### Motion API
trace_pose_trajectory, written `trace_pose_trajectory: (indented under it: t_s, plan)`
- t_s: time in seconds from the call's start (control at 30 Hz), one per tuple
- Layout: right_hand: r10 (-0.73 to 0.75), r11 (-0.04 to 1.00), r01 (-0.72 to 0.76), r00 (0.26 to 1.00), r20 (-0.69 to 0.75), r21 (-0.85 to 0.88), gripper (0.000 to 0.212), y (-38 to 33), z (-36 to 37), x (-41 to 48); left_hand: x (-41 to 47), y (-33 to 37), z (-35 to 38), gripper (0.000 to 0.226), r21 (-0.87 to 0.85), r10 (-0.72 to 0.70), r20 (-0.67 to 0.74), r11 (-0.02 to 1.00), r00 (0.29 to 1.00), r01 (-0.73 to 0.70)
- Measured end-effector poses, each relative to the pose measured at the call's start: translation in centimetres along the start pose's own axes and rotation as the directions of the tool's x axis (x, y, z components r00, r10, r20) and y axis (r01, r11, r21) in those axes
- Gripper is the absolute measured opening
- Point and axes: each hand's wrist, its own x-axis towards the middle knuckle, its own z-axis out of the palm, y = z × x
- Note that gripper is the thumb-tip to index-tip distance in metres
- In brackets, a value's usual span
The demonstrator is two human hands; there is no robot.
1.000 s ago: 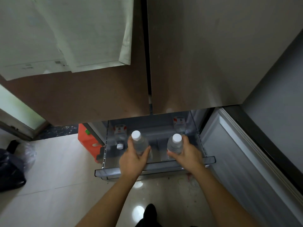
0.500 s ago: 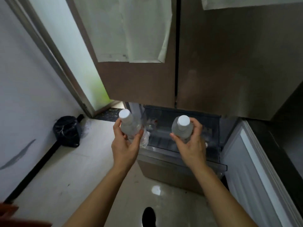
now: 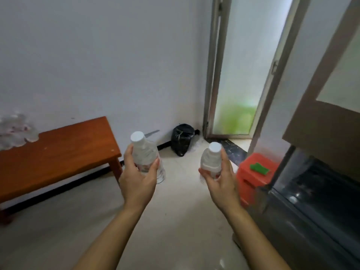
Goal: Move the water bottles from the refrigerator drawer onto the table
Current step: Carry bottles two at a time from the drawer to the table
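The fingers of the left hand (image 3: 138, 179) were wrapped around the body of a clear water bottle (image 3: 145, 155), thumb on the right side, with its white cap (image 3: 137, 136) tilted up and slightly left. The right hand (image 3: 221, 179) gripped a second bottle (image 3: 211, 161) in the same way, fingers closed on its lower body and its white cap (image 3: 215, 147) pointing up. Both bottles were held in the air over the pale floor (image 3: 175, 221), apart from each other and resting on nothing. To the left stood the wooden table (image 3: 58, 151) against the wall, its near right corner just beside the left-hand bottle; blurred clear shapes sat at its far left edge. Beyond the hands a black bag (image 3: 181, 141) lay in the corner by the door (image 3: 239, 75). To the right were an orange stool (image 3: 253, 172) and the open refrigerator drawer (image 3: 315, 191).
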Motion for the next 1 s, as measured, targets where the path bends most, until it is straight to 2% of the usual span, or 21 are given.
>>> trace_pose_trajectory:
  t_s: [0.13, 0.23, 0.4, 0.7, 0.83, 1.0]
  plan:
    - [-0.085, 0.996, 0.08, 0.983, 0.162, 0.035, 0.088, -5.7, 13.3, 2.0, 6.2, -6.2, -10.0, 0.077, 0.075, -0.07, -0.132, 0.994, 0.989, 0.08]
    - [-0.159, 0.986, 0.139, 0.944, 0.288, 0.087, 0.087, -9.9, 23.2, 2.8, 10.5, -10.4, -16.8, 0.083, 0.11, -0.095, -0.198, 0.987, 0.976, 0.118]
    - [-0.199, 0.973, 0.126, 0.885, 0.42, 0.194, 0.088, -15.2, 35.4, 3.8, 16.5, -15.7, -24.6, 0.092, 0.163, -0.136, -0.332, 0.966, 0.934, 0.199]
    - [-0.247, 0.952, 0.094, 0.797, 0.551, 0.292, 0.087, -17.6, 52.7, 7.9, 25.6, -25.3, -30.2, 0.081, 0.195, -0.154, -0.423, 0.947, 0.893, 0.256]
    - [-0.292, 0.939, 0.112, 0.762, 0.579, 0.325, 0.087, -17.2, 61.5, 11.9, 32.2, -30.0, -31.4, 0.073, 0.213, -0.159, -0.483, 0.932, 0.861, 0.292]
    - [-0.32, 0.925, 0.089, 0.704, 0.634, 0.369, 0.082, -18.5, 72.3, 18.0, 41.9, -35.2, -33.5, 0.073, 0.217, -0.22, -0.538, 0.897, 0.814, 0.386]
